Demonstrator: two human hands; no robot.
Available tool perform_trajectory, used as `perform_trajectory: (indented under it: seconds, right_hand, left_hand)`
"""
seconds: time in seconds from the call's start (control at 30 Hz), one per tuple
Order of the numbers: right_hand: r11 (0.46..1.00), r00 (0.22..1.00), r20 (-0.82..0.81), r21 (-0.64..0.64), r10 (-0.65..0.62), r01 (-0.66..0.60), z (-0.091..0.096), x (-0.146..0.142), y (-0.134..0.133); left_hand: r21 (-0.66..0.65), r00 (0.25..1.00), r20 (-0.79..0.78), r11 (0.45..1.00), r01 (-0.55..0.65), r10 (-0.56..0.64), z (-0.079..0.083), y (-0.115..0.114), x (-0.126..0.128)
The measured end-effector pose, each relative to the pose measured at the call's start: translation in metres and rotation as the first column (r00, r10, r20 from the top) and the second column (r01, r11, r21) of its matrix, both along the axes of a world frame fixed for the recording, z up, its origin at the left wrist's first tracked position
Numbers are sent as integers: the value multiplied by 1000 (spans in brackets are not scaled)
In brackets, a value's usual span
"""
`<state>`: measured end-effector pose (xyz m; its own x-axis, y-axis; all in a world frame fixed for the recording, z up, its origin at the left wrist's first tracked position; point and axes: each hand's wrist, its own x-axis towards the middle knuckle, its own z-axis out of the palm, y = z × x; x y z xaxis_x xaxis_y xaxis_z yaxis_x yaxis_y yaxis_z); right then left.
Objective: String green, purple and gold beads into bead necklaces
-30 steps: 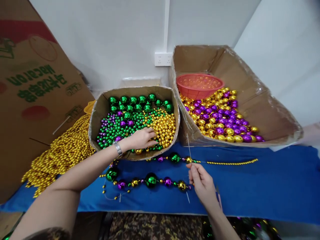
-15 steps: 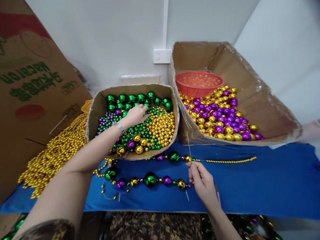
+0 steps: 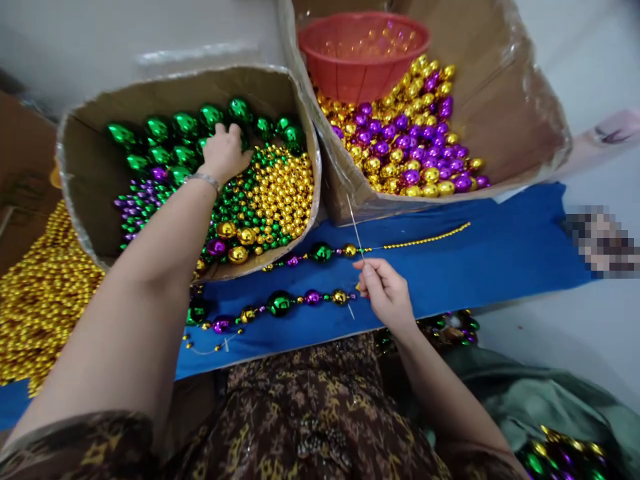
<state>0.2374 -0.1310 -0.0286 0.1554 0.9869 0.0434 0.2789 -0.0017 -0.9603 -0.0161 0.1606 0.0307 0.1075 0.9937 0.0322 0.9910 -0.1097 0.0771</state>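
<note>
Over the large green beads [image 3: 185, 122] at the back of the left cardboard box is my left hand [image 3: 225, 153], thumb and fingers apart. Its fingertips reach the green beads; whether they touch one is unclear. My right hand [image 3: 385, 293] pinches a long thin needle [image 3: 356, 223] that points up and slightly left above the blue cloth. Close to those fingers ends a strand of green, purple and gold beads [image 3: 280, 303] lying on the cloth. Behind it runs another part of beaded strand [image 3: 321, 252], with a tail of small gold beads [image 3: 430, 235] to its right.
The left box [image 3: 80, 200] also holds small gold, green and purple beads. A larger box [image 3: 500, 100] at right contains gold and purple beads and a red basket [image 3: 360, 73]. Gold bead strings [image 3: 45, 307] heap at far left. Finished-looking beads [image 3: 565, 457] lie low at right.
The view has tilted down and turned, so the boxes appear higher and further left. My left hand remains among the green beads, slightly further back. My right hand still holds the needle.
</note>
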Motion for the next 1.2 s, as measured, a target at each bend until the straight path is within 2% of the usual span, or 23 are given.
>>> perform_trajectory:
  seconds: [0.2,0.27,0.3,0.33,0.37,0.4,0.43,0.47,0.5,0.6,0.7,0.8,0.93,1.07,1.2]
  right_hand:
    - [1000,1000,7,6,-2,2,3,0,-1]
    - [1000,1000,25,16,1,-1,4,1,-2]
    - [1000,999,41,26,1,-2,5,1,-2]
    - [999,998,65,35,3,-6,6,1,-3]
    - [999,995,97,45,8,-12,7,0,-4]
    - [998,990,137,55,16,-24,8,-1,-4]
    - [997,983,182,69,27,-40,10,-3,-4]
    - [994,973,227,87,38,-59,12,-5,-4]
    - [991,962,270,110,48,-80,14,-7,-4]
    - [969,930,363,202,59,-140,18,-14,0]
    - [940,912,405,284,59,-187,19,-18,2]
    - [918,903,425,333,59,-217,18,-21,3]
    - [903,885,462,353,60,-246,18,-23,2]
    - [909,873,482,325,77,-260,19,-23,1]
    - [907,866,493,327,77,-266,19,-23,0]
  left_hand:
    - [7,995,86,998,55,-56,7,-15,-8]
    - [56,975,205,995,80,-90,6,-18,-12]
    - [85,944,315,993,79,-102,6,-22,-14]
    - [97,882,459,993,70,-107,7,-28,-15]
    - [77,778,620,995,69,-102,8,-37,-16]
    - [38,632,771,996,82,-81,10,-48,-17]
    - [-28,456,889,990,140,-39,11,-61,-17]
    - [-96,327,945,970,222,19,13,-75,-17]
    - [-141,245,967,946,292,68,13,-89,-18]
    - [-187,131,980,904,386,147,11,-127,-19]
    - [-216,84,976,887,407,199,5,-150,-21]
    - [-271,60,961,878,394,270,-1,-161,-22]
    - [-345,42,933,852,394,358,-6,-170,-20]
    - [-352,78,932,834,424,354,-7,-175,-18]
    - [-395,35,906,811,431,422,-9,-178,-16]
